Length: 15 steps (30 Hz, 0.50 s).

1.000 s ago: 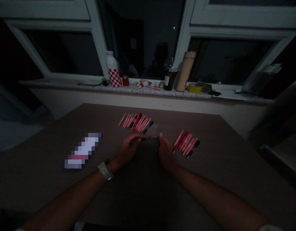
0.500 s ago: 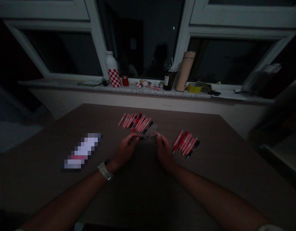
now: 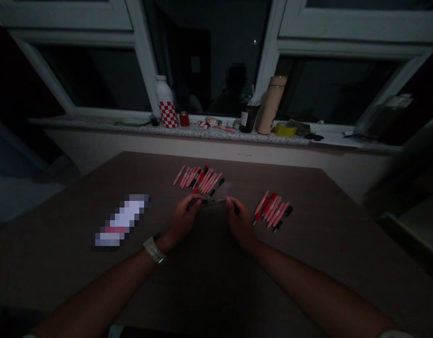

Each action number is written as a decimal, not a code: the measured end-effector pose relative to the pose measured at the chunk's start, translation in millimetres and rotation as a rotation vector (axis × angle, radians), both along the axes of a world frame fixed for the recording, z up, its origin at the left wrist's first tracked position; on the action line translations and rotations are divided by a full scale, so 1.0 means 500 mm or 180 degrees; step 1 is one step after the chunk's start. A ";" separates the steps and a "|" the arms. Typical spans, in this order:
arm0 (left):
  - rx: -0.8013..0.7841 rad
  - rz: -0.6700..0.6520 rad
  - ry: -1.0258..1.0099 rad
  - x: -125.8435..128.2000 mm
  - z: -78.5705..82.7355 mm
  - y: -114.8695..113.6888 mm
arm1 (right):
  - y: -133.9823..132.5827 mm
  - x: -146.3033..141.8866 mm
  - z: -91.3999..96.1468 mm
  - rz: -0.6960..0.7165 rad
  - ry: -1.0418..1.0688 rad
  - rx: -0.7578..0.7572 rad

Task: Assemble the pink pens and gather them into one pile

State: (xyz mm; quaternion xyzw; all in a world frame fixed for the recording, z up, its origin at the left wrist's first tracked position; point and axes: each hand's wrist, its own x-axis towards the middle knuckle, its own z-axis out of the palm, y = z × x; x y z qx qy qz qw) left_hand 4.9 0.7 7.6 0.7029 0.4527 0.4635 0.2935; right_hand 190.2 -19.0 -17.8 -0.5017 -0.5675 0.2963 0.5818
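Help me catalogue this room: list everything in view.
window: several panes, dark, background
sill: one, grey, below window
bottle: one, red-white, sill
jar: one, red, beside bottle
container: one, dark, sill
flask: one, tan, beside container
round thing: one, yellow, sill
small clutter: uncounted, mixed, sill
table: one, brown, foreground
likely phone: one, pale, left table
far pens: many, mostly pink, table
right pens: several, mostly pink, table
slim item: one, dark, centre
watch: one, pale, left wrist
left hand: one, item's left end
right hand: one, item's right end
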 end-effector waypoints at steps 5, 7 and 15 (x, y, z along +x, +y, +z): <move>-0.0147 0.0359 -0.0564 -0.007 -0.009 0.015 | -0.003 -0.005 0.003 0.0222 -0.0157 -0.0076; -0.0370 0.0464 -0.0820 -0.009 -0.014 0.023 | -0.005 -0.007 0.002 0.0394 -0.0294 -0.0048; -0.0536 0.0073 -0.0460 0.009 0.004 0.004 | -0.007 -0.011 -0.004 0.0561 -0.0585 -0.0179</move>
